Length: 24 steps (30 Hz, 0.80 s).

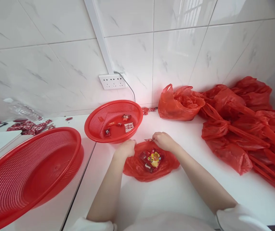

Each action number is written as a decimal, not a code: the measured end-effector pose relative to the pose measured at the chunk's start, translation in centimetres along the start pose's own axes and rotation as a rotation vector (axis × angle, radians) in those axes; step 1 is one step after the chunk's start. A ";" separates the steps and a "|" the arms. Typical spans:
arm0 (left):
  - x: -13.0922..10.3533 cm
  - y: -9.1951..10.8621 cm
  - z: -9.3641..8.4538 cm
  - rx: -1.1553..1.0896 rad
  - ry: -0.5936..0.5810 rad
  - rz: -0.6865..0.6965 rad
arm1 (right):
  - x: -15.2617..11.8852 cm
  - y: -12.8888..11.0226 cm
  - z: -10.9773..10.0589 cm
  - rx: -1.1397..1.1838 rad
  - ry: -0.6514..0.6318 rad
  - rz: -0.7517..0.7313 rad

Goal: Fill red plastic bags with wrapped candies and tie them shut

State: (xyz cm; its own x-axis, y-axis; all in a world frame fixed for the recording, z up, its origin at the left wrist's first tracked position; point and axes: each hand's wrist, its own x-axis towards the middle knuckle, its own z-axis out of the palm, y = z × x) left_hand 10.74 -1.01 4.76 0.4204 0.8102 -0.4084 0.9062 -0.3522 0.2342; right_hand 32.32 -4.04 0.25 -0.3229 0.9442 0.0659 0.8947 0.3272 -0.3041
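I have both forearms stretched forward over the white bench (149, 195), and a red plastic bag (137, 171) lies spread between my hands, just in front of me. My left hand (127, 149) is curled on the bag's upper left edge, gripping the plastic. My right hand (163, 141) is at its far edge with the fingers bent down, just beside a small red-and-white packet (148, 140); I cannot tell whether I am pinching the packet, the plastic or neither. In the middle of the bag sits a little heap of wrapped pieces, with a yellow packet (155, 159) on top of darker red ones.

Just beyond my left hand stands a round red basket (113, 140) with a few small packets inside, among them a pale square one (129, 127) patterned in red. To my left is a larger red basket (50, 166), and behind it a clear plastic bottle (23, 109) lies near a pile of red packets (33, 127). On my right, red bags (236, 131) are heaped together, one bulging bag (180, 104) resting by the tiled wall (132, 19). A socket strip (112, 81) with a grey cable (129, 86) is fixed above the round basket.
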 end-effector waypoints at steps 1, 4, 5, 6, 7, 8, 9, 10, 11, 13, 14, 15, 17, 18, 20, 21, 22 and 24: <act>0.2 -0.3 0.1 0.009 0.002 -0.029 | -0.1 -0.3 -0.4 0.001 0.020 0.012; 0.9 -1.1 0.2 -0.001 0.010 -0.073 | -0.9 -1.6 -1.5 0.092 0.058 -0.073; 1.1 -1.3 0.1 -0.014 0.019 -0.068 | -1.1 -2.1 -1.7 0.143 0.053 -0.131; 1.2 -1.5 0.1 -0.030 0.031 -0.055 | -1.3 -2.7 -1.7 0.179 0.045 -0.179; 1.3 -1.7 0.0 -0.049 0.045 -0.035 | -1.5 -3.1 -1.7 0.187 0.039 -0.208; 1.2 -1.8 -0.1 -0.067 0.061 -0.011 | -1.7 -3.5 -1.6 0.161 0.040 -0.208; 1.1 -1.9 -0.3 -0.085 0.076 0.011 | -1.8 -3.8 -1.4 0.109 0.054 -0.178; 0.8 -1.9 -0.4 -0.098 0.088 0.027 | -1.9 -3.9 -1.2 0.057 0.083 -0.132; 0.4 -1.8 -0.6 -0.111 0.097 0.035 | -2.0 -3.8 -1.1 0.025 0.119 -0.083; -0.7 -1.6 -1.0 -0.140 0.093 0.039 | -2.6 -3.3 -0.8 0.035 0.188 0.005; -1.3 -1.4 -1.3 -0.161 0.085 0.048 | -3.1 -2.9 -0.7 0.056 0.215 0.051; -2.1 -1.3 -1.6 -0.185 0.076 0.067 | -3.8 -2.3 -0.7 0.072 0.229 0.101; -3.7 -0.9 -1.9 -0.226 0.112 0.106 | -5.5 -1.0 -0.6 0.079 0.208 0.223; -4.5 -0.7 -1.8 -0.234 0.157 0.095 | -6.6 -0.3 -0.5 0.085 0.173 0.296; -6.0 -0.6 -1.0 -0.216 0.242 -0.049 | -8.6 1.1 -0.3 0.146 0.073 0.428; -6.6 -0.7 -0.3 -0.202 0.250 -0.136 | -9.6 1.7 -0.2 0.208 0.026 0.476; -7.2 -0.9 0.6 -0.202 0.234 -0.201 | -10.5 2.2 -0.2 0.292 -0.014 0.502; -8.1 -1.8 2.4 -0.243 0.199 -0.282 | -11.7 2.7 -0.3 0.490 -0.069 0.482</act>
State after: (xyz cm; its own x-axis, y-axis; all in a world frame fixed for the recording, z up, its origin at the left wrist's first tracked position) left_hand 5.82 -8.12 5.54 0.1183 0.9423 -0.3132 0.9373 -0.0018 0.3486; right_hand 38.60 -14.24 -1.06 0.0420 0.9698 -0.2403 0.7061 -0.1990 -0.6795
